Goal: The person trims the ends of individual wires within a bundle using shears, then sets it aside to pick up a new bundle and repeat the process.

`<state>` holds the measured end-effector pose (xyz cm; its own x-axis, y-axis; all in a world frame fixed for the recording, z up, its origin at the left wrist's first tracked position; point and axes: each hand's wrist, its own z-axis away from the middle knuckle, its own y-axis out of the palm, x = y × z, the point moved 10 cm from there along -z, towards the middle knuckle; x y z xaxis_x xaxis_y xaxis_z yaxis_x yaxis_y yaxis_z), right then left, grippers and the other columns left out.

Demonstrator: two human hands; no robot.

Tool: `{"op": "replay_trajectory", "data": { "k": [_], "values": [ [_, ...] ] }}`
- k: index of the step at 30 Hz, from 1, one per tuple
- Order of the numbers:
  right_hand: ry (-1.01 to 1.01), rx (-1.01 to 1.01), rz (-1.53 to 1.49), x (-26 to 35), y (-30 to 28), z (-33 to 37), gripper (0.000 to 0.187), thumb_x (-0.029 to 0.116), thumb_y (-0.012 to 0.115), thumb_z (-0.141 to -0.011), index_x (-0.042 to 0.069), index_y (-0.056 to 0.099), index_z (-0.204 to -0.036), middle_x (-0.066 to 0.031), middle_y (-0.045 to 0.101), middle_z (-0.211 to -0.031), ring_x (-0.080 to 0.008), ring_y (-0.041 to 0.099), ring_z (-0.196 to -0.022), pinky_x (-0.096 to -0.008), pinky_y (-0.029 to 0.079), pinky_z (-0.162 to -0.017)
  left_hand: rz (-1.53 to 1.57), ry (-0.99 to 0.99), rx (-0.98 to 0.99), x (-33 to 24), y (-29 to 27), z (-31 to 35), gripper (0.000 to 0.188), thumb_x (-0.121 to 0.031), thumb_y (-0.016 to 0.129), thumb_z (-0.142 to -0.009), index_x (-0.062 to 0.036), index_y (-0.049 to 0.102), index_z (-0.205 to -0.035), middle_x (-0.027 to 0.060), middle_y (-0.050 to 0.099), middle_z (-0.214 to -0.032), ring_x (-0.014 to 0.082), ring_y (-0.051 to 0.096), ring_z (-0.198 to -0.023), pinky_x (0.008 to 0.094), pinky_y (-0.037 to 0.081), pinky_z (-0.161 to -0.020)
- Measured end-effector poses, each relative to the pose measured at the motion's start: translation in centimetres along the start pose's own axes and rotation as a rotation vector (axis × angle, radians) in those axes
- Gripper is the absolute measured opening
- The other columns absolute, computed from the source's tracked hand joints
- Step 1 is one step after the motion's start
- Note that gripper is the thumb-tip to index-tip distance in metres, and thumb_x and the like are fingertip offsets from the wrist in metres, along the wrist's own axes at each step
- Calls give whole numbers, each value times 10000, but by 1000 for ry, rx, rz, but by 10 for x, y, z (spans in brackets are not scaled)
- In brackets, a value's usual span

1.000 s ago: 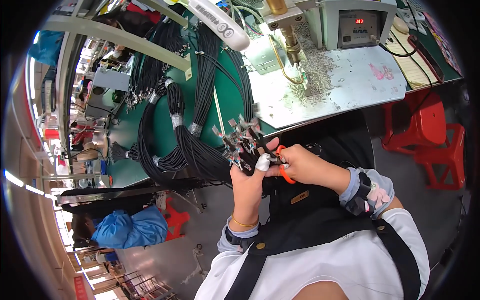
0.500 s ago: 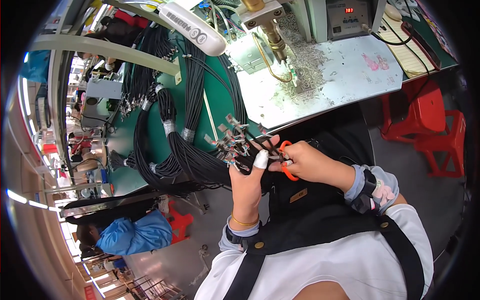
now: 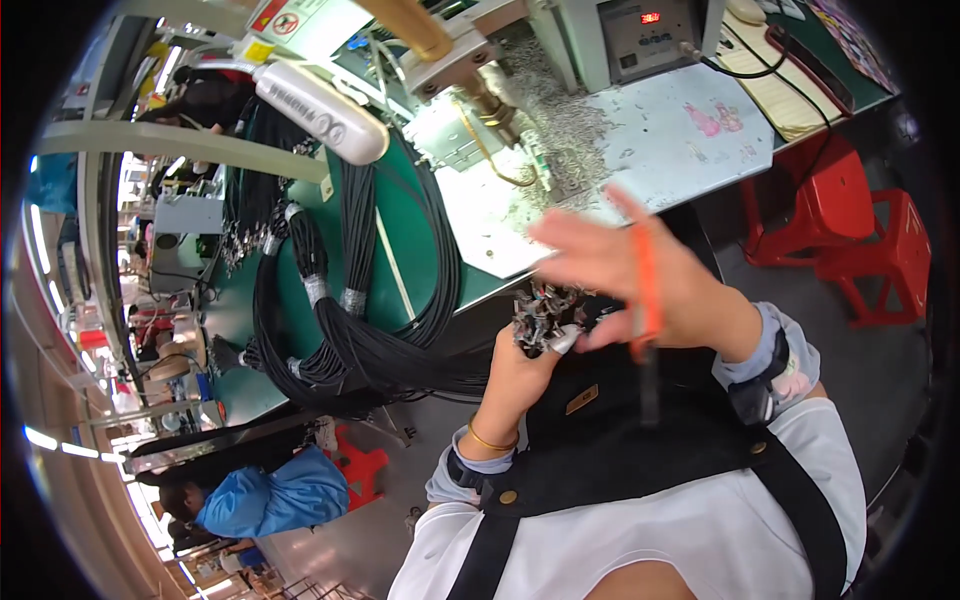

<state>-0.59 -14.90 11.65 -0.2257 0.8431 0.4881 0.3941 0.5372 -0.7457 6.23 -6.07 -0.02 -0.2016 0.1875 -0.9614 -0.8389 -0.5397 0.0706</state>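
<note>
My left hand [image 3: 518, 372] is closed round a bundle of black cables [image 3: 400, 350], whose metal-tipped ends [image 3: 540, 318] bunch up above the fist. A white wrap [image 3: 566, 340] covers its thumb tip. Just to the right, my right hand [image 3: 685, 285] carries orange-handled scissors [image 3: 647, 285] looped on it, blades hanging down toward the black apron. Its fingers stretch out over the cable ends, smeared by motion, so I cannot tell whether they touch them.
Ahead is a press machine [image 3: 490, 105] on a white worktop [image 3: 650, 130] littered with small metal bits. More cable bundles [image 3: 290, 330] lie on the green table [image 3: 235, 330] at left. Red stools [image 3: 815, 205] stand at right; a person in blue [image 3: 270, 495] sits at lower left.
My right hand has swung up and right from the cables, its fingers opening out and the scissors turning blades down. The left hand has gathered the cable ends into a tighter bunch.
</note>
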Motion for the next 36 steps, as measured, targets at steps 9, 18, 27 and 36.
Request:
{"op": "replay_trajectory", "data": {
  "k": [9, 18, 27, 36],
  "values": [
    [-71, 29, 20, -4, 12, 7, 558, 334, 589, -755, 93, 431, -1232, -76, 452, -1252, -216, 403, -1187, -405, 257, -1008, -279, 30, 32, 3, 18, -29, 205, -60, 572, -773, 11, 538, -962, 86, 597, -860, 160, 570, -758, 270, 456, -653],
    [126, -133, -405, -32, 29, 15, 373, 170, 615, -761, 53, 529, -1105, -84, 548, -1121, -187, 527, -1035, -312, 392, -875, 235, -58, 127, 19, 15, -31, 193, -64, 584, -785, 11, 522, -952, 84, 584, -806, 161, 565, -714, 272, 456, -599],
    [595, -267, -900, -97, 59, 37, 106, 54, 618, -741, 10, 613, -837, -77, 628, -771, -131, 604, -679, -234, 461, -616, 160, -87, 84, 6, 8, -43, 169, 18, 619, -744, 12, 525, -884, 71, 589, -769, 130, 562, -628, 235, 452, -551],
    [303, -460, -330, -80, 21, 33, 99, 63, 641, -646, 84, 544, -640, -54, 527, -595, -215, 547, -525, -295, 437, -487, -283, 162, -154, -18, -6, -39, 259, 46, 659, -671, 32, 560, -910, 76, 611, -852, 133, 580, -802, 258, 458, -740]
  ]
}}
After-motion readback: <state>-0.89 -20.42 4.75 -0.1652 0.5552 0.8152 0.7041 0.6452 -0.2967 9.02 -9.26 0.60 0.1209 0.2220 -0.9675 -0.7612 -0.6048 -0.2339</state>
